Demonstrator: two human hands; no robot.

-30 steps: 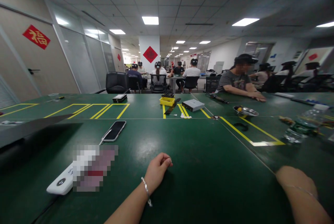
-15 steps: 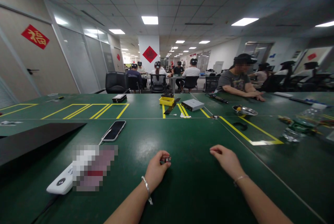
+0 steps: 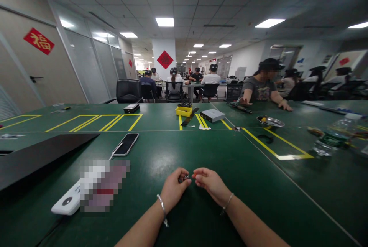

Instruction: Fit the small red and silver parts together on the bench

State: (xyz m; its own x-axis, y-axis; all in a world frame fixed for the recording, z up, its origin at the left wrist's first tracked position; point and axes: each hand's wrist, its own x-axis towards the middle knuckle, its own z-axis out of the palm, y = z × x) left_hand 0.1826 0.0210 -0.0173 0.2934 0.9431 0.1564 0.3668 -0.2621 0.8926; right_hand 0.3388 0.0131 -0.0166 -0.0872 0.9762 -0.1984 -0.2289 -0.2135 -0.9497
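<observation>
My left hand rests on the green table with its fingers curled round a small dark metal part at the fingertips. My right hand lies right beside it, fingers pinched, with a tiny red thing at the tips that is too small to name. The two hands almost touch at the fingertips. A bracelet shows on each wrist.
A black phone, a white device and a dark flat panel lie to the left. A yellow bin, a grey box, a metal dish and a water bottle stand farther off. A person sits opposite right.
My right hand has swung in from the right edge to meet my left hand at the fingertips. My left hand has stayed in place. The person opposite has spread both arms.
</observation>
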